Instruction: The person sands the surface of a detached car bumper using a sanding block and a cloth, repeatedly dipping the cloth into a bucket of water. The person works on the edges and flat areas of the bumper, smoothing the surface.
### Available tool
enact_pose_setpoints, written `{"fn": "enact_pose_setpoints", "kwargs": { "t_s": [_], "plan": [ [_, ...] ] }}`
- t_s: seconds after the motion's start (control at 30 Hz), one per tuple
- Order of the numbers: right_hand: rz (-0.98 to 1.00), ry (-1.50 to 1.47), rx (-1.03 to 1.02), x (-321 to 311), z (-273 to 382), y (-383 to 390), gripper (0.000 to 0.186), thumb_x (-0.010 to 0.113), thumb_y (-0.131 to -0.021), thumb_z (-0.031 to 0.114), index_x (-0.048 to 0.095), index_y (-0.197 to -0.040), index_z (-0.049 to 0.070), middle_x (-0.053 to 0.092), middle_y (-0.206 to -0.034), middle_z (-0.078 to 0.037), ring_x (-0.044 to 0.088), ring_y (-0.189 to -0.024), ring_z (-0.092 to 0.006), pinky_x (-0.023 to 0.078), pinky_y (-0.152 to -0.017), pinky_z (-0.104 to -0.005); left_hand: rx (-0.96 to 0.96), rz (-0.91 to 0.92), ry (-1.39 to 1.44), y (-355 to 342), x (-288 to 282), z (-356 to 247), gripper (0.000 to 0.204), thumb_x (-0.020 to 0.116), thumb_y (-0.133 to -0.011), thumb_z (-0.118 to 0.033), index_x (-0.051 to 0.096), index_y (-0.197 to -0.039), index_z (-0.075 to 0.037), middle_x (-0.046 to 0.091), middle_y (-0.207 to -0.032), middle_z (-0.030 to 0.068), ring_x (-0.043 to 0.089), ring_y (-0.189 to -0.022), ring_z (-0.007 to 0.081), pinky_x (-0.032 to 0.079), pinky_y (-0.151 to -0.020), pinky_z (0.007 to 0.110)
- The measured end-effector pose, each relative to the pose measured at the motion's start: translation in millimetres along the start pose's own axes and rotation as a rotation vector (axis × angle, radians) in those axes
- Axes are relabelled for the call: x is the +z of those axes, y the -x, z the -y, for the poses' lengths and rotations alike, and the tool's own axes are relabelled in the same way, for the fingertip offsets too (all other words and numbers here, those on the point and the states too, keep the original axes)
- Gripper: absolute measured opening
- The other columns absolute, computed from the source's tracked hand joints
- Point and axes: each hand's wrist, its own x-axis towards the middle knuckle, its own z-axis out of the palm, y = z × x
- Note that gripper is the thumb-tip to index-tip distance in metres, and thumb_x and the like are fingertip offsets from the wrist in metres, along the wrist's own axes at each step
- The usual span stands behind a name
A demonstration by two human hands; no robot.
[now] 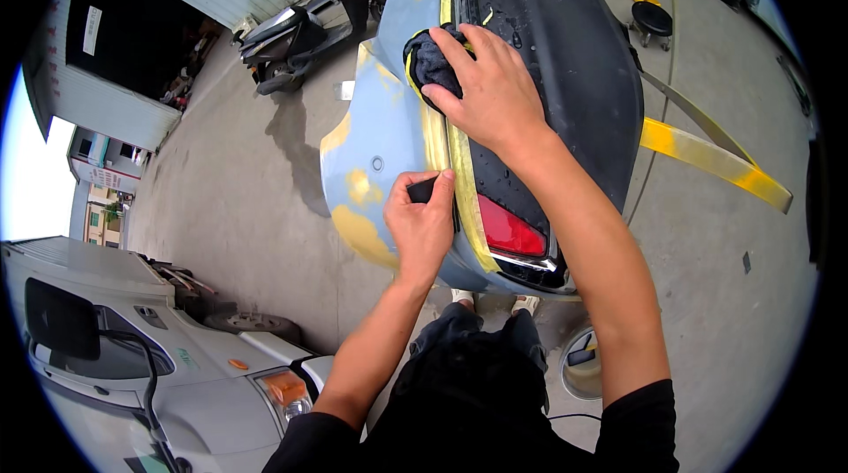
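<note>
My right hand (499, 89) is closed around a bunched dark cloth (431, 67) with yellow edging, pressed against the car body near the seam. Nearer to me, my left hand (424, 224) pinches a small black pad (422, 190) against the panel beside the same seam; its exact kind is unclear. The light blue car panel (389, 133) carries several yellowish filler patches. Yellow masking tape (474, 208) runs along the edge of a black panel (565, 49) dotted with water drops. A red tail light (511, 230) sits below that panel.
A bucket (567, 376) with something dark inside stands by my feet. Yellow-and-white metal bars (707, 159) jut out at right, near a round black stool (652, 18). A dark scooter (305, 36) is parked at far left, a light-coloured truck (212, 367) at near left.
</note>
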Motion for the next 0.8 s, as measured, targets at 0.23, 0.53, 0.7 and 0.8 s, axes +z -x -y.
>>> {"fn": "enact_pose_setpoints", "kwargs": {
  "t_s": [0.23,0.53,0.7,0.8],
  "plan": [
    [0.014,-0.026,0.013,0.1,-1.5,0.5,0.063,0.074,-0.084,0.034,0.054,-0.141,0.014,0.054,-0.135,-0.019,0.051,-0.129,-0.0358,0.041,-0.108,-0.0461,0.091,0.06,-0.195,-27.3,-1.5,-5.2,0.024,0.078,-0.086,-0.018,0.064,-0.09,0.0,0.062,-0.071,0.0011,0.052,-0.061,0.0064,0.043,-0.052,0.025],
    [-0.004,-0.008,0.015,-0.1,-5.2,2.1,0.062,0.074,-0.084,0.033,0.055,-0.14,0.014,0.054,-0.135,-0.018,0.051,-0.128,-0.0355,0.041,-0.108,-0.0458,-0.023,0.038,-0.028,4.4,-1.6,3.1,0.02,0.074,-0.088,-0.013,0.059,-0.091,-0.001,0.06,-0.072,0.0006,0.052,-0.06,0.0057,0.044,-0.052,0.025],
    [-0.012,-0.016,0.009,1.5,-2.1,1.8,0.063,0.075,-0.084,0.034,0.055,-0.14,0.014,0.055,-0.135,-0.018,0.051,-0.128,-0.0353,0.042,-0.108,-0.0457,0.001,-0.001,-0.008,37.1,-12.6,24.5,0.02,0.074,-0.089,-0.012,0.058,-0.091,0.0,0.06,-0.074,0.0005,0.052,-0.065,0.0053,0.044,-0.055,0.023],
    [-0.016,-0.009,0.001,0.0,-3.8,1.8,0.062,0.075,-0.084,0.034,0.056,-0.139,0.014,0.055,-0.134,-0.019,0.052,-0.127,-0.0354,0.042,-0.107,-0.0455,0.019,-0.002,-0.066,11.7,-1.5,1.8,0.02,0.075,-0.088,-0.011,0.058,-0.091,0.0,0.061,-0.073,0.0004,0.052,-0.065,0.0058,0.044,-0.056,0.025]
  ]
}}
